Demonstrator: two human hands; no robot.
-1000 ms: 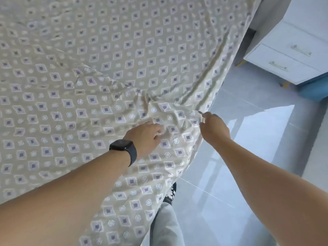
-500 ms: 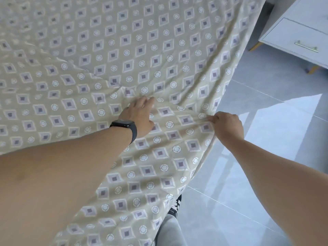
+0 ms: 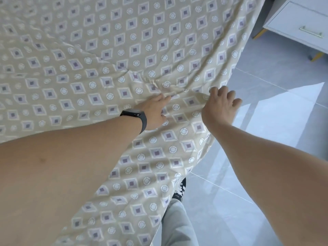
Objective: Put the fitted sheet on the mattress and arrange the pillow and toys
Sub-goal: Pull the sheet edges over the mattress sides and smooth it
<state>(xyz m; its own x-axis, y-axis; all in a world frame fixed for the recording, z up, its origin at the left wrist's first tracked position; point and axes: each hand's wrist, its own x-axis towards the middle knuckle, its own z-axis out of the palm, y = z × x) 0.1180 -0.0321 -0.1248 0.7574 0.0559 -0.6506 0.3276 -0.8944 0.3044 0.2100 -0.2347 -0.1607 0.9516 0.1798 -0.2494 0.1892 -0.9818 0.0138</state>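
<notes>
Two bare hands work at the near right corner of the bed, where the fitted sheet (image 3: 110, 71) (beige, printed with diamonds and small rings) covers the mattress top and hangs down its near side. The left hand (image 3: 154, 113), with a dark watch (image 3: 136, 118) on its wrist, lies flat on the cloth, fingers straight and pressing just below a bunch of wrinkles. The right hand (image 3: 219, 107) sits at the sheet's right edge with fingers spread and relaxed, gripping nothing that shows. A grey tiled floor (image 3: 266, 121) lies to the right, with a white drawer unit (image 3: 300, 23) at far right.
</notes>
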